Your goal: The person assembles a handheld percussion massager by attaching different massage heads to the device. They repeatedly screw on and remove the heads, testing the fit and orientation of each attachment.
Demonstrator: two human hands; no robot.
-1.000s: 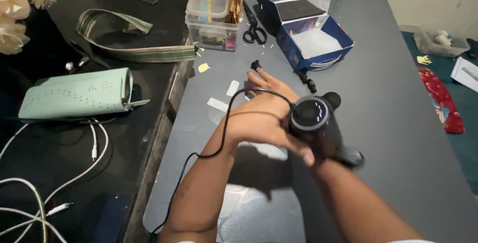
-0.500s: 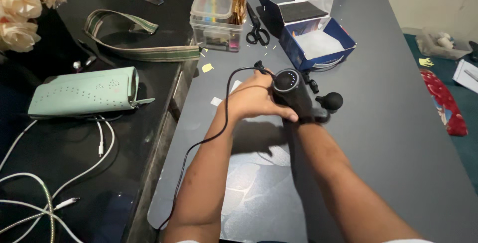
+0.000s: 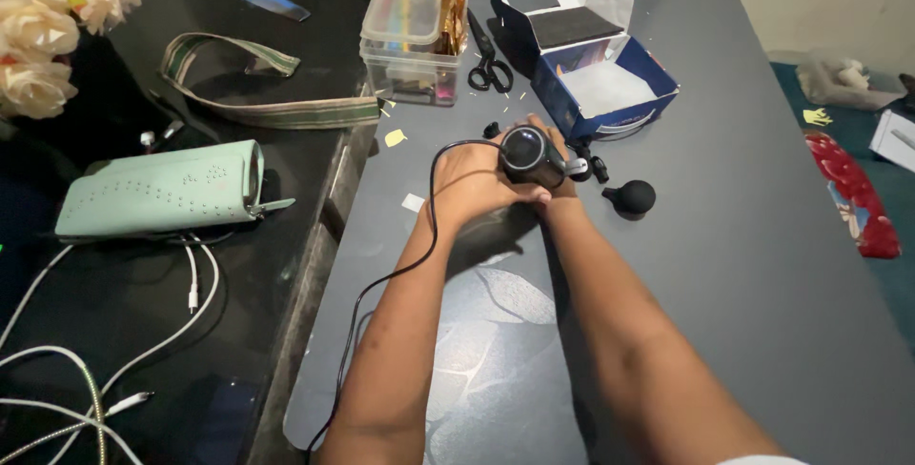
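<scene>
1. Massage gun: a black, barrel-shaped device with a round glossy end facing the camera, held just above the dark worktop near its middle, a little in front of the blue box.
2. Left hand: its grip is wrapped around the near side of the massage gun, fingers curled under the barrel; the fingertips are hidden behind the device.
3. Right hand: mostly covered by the massage gun and the left hand. Only the wrist and a few knuckles show, so its grip appears closed on the device's lower part, though the exact hold is hard to make out.
4. Black cable: runs from beside the device, loops over the left wrist and trails down along the forearm toward the near edge, where it is cut off by the frame.
5. Ball-shaped attachment: lies on the worktop just right of the hands; smaller black pieces sit between it and the device, partly hidden.
6. The blue box stands open, with white paper inside.
7. Scissors lie beside a clear plastic container farther back.
8. Mint-green pouch and white cables rest on the darker surface to the left.
</scene>
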